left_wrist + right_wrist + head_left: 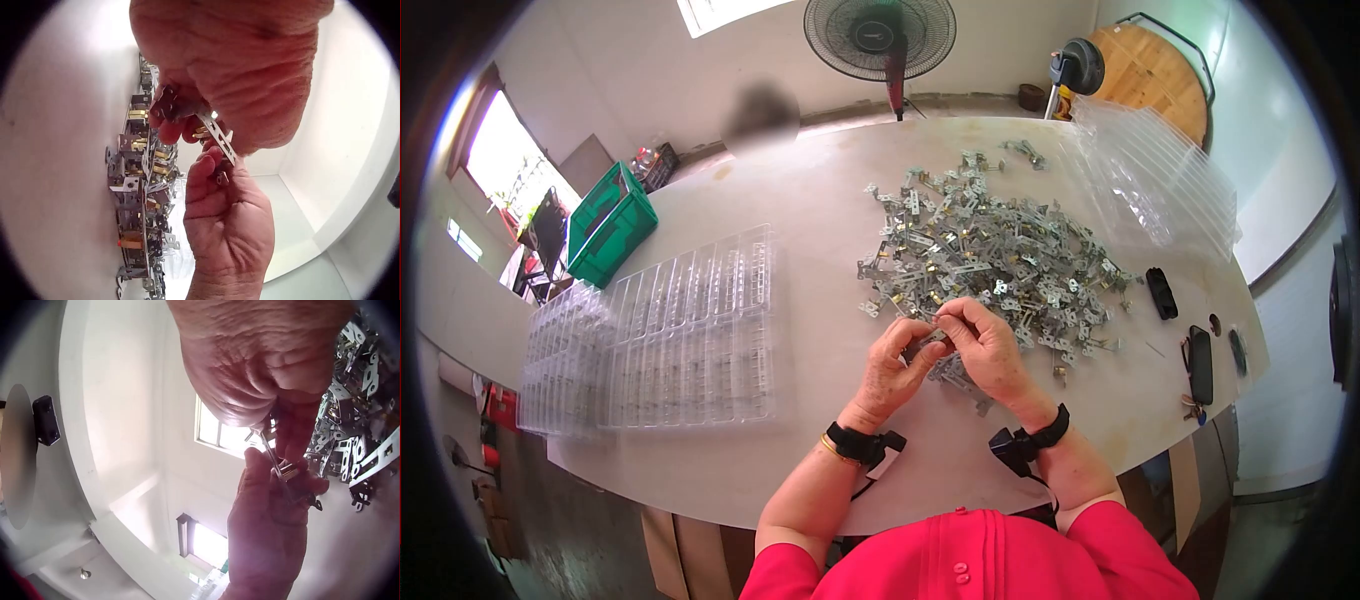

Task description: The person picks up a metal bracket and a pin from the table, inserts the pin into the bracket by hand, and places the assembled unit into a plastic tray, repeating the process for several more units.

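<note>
At the near edge of the bracket pile, my left grip and right grip pinch one slotted metal bracket; clear trays lie left of the pile.

Metal parts right of trays

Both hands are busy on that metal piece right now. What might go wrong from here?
The metal piece is pinched between the left hand and the right hand; if either slips, it could drop among the similar parts in the pile and be hard to pick out.
Its thin edges might nick the bare fingertips.
The pile is loosely heaped beside the hands, so a careless brush could scatter parts.
</note>
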`<state>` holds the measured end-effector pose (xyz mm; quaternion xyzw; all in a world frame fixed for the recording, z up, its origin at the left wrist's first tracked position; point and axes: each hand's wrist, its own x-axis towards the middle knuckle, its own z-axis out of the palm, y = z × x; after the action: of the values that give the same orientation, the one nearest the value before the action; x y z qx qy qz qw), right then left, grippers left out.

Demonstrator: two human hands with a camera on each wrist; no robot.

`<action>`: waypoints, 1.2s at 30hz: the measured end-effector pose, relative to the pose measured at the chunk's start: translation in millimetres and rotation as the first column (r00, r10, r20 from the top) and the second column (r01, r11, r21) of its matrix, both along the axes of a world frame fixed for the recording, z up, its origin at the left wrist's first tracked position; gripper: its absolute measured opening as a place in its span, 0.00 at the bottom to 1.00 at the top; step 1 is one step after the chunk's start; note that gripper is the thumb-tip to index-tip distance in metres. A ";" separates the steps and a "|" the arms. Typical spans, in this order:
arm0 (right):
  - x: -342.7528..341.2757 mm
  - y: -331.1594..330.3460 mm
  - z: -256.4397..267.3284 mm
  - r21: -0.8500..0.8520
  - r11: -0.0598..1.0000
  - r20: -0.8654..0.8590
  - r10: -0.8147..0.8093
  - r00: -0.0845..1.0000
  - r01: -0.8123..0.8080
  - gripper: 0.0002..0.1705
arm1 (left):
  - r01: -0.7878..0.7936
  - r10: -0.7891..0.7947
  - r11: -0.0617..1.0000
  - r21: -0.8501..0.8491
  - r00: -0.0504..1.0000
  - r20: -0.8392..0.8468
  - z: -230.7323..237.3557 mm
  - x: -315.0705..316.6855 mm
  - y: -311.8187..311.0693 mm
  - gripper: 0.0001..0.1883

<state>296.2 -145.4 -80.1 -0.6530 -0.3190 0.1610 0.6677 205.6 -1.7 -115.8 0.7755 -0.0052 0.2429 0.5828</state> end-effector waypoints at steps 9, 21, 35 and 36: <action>8.6 -6.3 12.2 0.060 0.998 -0.193 0.015 0.981 -0.003 0.07 | -0.008 -0.013 0.967 -0.253 0.997 -0.078 1.6 -2.8 3.4 0.15; 14.0 -5.2 11.9 0.071 0.979 0.265 -0.203 0.943 0.190 0.06 | 0.135 -0.229 0.887 -0.442 0.959 -0.167 7.1 -3.2 3.7 0.17; -7.3 -4.6 22.5 -0.203 0.937 0.420 -0.179 0.890 0.284 0.04 | -0.181 0.169 0.964 -0.196 0.983 -0.078 -12.8 4.7 0.0 0.12; -7.3 -4.5 22.0 -0.204 0.938 0.417 -0.175 0.892 0.280 0.04 | -0.193 0.185 0.967 -0.166 0.981 -0.059 -14.9 5.6 0.6 0.12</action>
<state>288.9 -149.9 -58.1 -0.7865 -0.3432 -0.0130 0.5133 211.2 -1.1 -130.7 0.7248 0.1020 0.2801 0.6212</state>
